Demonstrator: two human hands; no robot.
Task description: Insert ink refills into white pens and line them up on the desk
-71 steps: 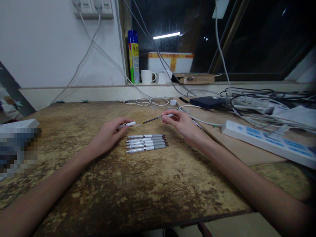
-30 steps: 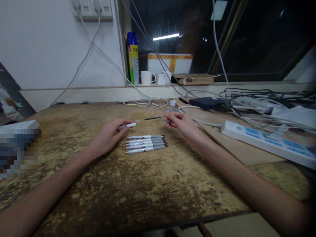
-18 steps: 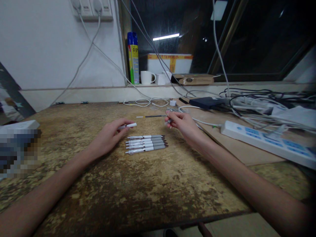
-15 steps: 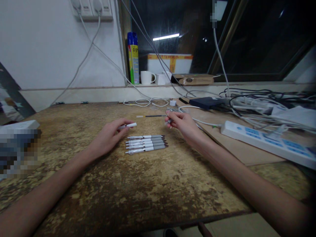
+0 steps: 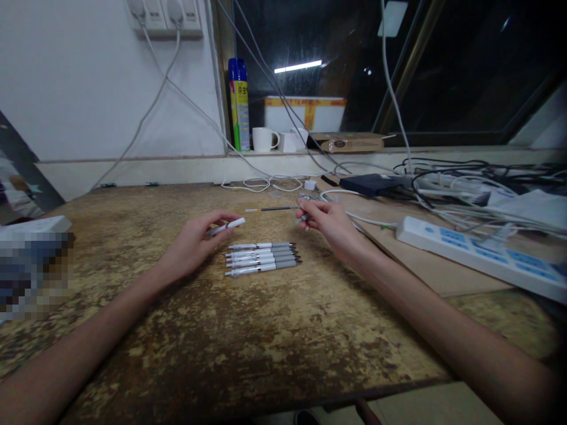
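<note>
My left hand (image 5: 195, 241) pinches a white pen barrel (image 5: 228, 226), its free end tilted up to the right. Fingers of my right hand (image 5: 325, 223) are closed on a thin dark refill (image 5: 271, 208) that points left, level above the table; a small grey pen part (image 5: 303, 218) also shows in that hand. Between and just below both hands, several white-and-grey pens (image 5: 262, 258) lie side by side in a neat row on the worn brown table (image 5: 248, 330).
A white power strip (image 5: 478, 255) and a tangle of cables (image 5: 469, 183) fill the right side. On the sill stand a spray can (image 5: 240, 104), a white mug (image 5: 263, 139) and a flat cardboard box (image 5: 349, 141). A white box (image 5: 35, 224) sits at left.
The refill has come out of the white barrel: earlier it joined both hands, now a gap separates them. My left hand has tilted the barrel's end upward.
</note>
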